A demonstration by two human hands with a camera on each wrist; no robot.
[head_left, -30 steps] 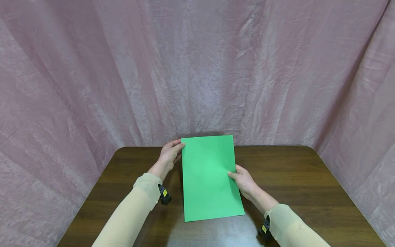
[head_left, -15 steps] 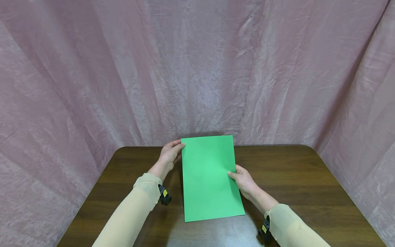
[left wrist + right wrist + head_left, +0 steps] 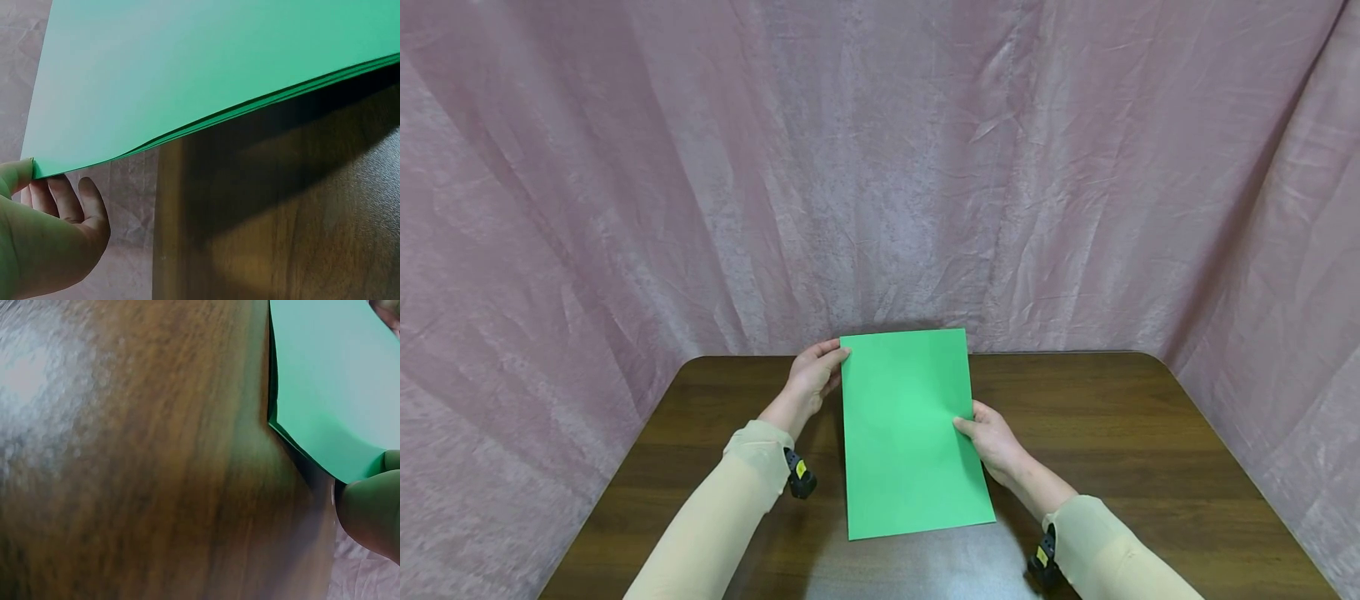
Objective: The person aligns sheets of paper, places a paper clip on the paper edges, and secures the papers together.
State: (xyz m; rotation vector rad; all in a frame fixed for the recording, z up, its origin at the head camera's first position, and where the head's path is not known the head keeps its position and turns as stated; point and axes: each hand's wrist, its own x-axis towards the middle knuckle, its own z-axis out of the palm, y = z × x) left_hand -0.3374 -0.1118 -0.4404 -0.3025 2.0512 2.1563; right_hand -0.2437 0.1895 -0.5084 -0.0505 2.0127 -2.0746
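Plain bright green paper [image 3: 906, 467], a tall rectangle, is held up between both hands above the wooden table. At its upper left corner my left hand [image 3: 811, 379] pinches it, thumb on the front face and fingers behind. Lower down, my right hand [image 3: 997, 442] grips the right edge, also with the thumb in front. Along one edge of the paper [image 3: 194, 69] in the left wrist view, several thin layers show slightly apart; whether these are separate sheets or folds, I cannot tell. The right wrist view has the paper [image 3: 331, 381] bowed near the right thumb [image 3: 375, 506].
A dark brown wooden table [image 3: 1112, 417] with rounded far corners lies below. Pink crushed fabric curtains [image 3: 880, 167] hang behind it and at the sides. Small black devices are strapped at both wrists, one being the left wrist device [image 3: 800, 475].
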